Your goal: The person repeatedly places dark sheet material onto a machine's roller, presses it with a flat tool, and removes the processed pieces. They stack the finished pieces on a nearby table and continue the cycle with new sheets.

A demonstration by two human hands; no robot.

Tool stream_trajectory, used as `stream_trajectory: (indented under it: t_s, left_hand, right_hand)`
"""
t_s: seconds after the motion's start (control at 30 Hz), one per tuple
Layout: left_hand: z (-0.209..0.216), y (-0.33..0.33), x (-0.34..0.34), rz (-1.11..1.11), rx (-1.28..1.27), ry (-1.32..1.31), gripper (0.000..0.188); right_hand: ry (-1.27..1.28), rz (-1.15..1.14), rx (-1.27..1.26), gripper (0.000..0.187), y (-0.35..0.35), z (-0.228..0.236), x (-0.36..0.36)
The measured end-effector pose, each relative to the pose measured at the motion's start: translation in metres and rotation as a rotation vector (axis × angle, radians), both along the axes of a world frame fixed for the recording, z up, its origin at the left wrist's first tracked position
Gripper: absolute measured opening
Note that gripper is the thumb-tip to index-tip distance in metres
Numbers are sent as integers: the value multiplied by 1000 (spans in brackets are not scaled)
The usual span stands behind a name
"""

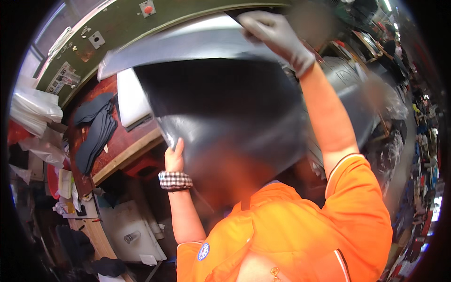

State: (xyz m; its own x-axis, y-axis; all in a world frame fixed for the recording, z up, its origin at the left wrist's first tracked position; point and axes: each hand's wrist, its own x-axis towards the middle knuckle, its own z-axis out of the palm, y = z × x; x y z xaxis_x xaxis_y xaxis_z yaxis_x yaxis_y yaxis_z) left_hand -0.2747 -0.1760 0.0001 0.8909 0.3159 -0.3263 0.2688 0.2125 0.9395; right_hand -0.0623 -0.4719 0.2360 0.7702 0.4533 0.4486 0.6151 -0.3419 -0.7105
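Note:
A large, glossy black flexible sheet (221, 89) spreads in front of me, its far edge curled over in a paler, shiny band. My left hand (174, 157), bare with a checked band at the wrist, grips the sheet's near left edge, thumb up. At the far right corner, my right hand (272, 35), in a pale grey glove, is raised with curled fingers closed on the sheet; motion blurs it slightly. Left of the sheet, several dark sole-shaped pieces (97, 136) lie stacked on a worn red tabletop (127, 145), beside a white slab (131, 98).
Behind the sheet runs a green machine beam (117, 26) with a red button (148, 9). Plastic bags (35, 108) hang at the left. Below them are a bottle (63, 207) and a white board (127, 225). More dark sheeting (357, 103) lies to the right.

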Motion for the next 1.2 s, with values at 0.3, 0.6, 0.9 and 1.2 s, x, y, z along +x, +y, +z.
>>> stream_trajectory:
  t_s: [0.3, 0.6, 0.9, 1.2]
  left_hand:
    - [-29, 55, 18, 167, 178, -131, 38]
    - [2, 121, 56, -13, 344, 7, 44]
    - [21, 202, 217, 124, 842, 257, 45]
    - [10, 326, 391, -222, 1892, 92, 53]
  right_hand:
    - [362, -909, 78, 50, -169, -307, 76]
    - [1155, -701, 322, 61, -141, -290, 91]
    - [335, -702, -137, 58, -69, -159, 199]
    - [221, -577, 123, 69, 56, -163, 321]
